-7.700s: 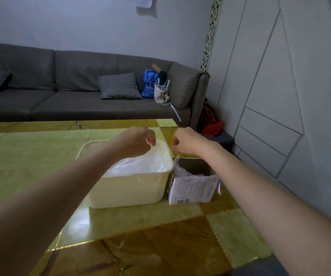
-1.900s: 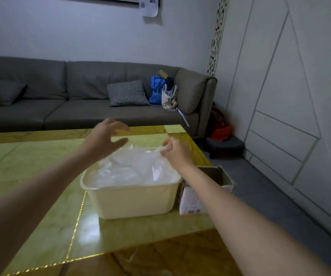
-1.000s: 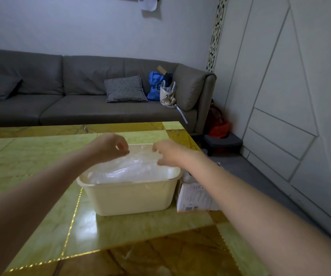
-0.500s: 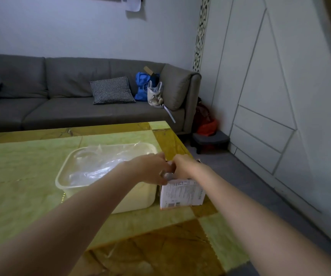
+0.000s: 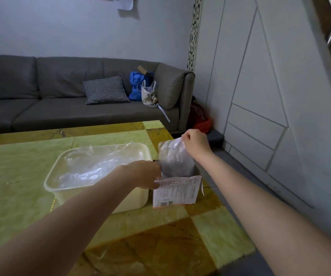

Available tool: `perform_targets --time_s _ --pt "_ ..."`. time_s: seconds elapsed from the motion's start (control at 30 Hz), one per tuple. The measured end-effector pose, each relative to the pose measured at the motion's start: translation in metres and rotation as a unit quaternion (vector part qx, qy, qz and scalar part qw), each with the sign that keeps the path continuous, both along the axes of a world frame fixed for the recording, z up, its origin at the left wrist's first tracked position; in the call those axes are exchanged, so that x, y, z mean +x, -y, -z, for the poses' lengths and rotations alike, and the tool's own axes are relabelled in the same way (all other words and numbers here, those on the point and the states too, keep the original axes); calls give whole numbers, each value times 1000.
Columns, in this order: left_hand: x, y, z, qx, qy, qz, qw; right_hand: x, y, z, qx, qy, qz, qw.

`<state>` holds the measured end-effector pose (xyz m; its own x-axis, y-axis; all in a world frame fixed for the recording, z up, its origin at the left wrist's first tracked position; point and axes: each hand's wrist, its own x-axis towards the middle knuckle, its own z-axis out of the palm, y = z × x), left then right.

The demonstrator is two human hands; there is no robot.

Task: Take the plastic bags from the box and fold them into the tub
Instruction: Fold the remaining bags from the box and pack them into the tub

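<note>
On green-gold table (image 5: 21, 168), tub (image 5: 101, 196) w/ box (image 5: 177, 193), grey sofa (image 5: 61, 108) behind

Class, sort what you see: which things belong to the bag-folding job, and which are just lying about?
Job: box; bag held by right hand; left hand at box; tub.
Lying about: cushion; blue bag; sofa.

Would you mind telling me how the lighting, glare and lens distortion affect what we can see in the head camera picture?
Head view: the room is dim and soft, without hard shadows; the glossy table shows only faint sheen; the clear plastic bag in the right hand reads hazy against the box; wide-angle stretch enlarges both forearms and tilts the wall panels.
</note>
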<state>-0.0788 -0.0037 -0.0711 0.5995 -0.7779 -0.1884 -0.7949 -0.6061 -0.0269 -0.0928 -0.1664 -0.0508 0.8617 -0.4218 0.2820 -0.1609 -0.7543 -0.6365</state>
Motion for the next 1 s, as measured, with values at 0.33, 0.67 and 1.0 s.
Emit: perform_targets --time_s 0.33,0.67,1.0 --pt "7 -25 -48 -523 -202 -256 787 0 -9 -43 328 183 49 925" --pt "-14 -12 -60 -515 -407 -213 724 -3 -35 -33 442 50 -58 894" --pt "1 -10 -55 -572 -247 -360 694 -25 -30 -40 426 -35 -177 887"
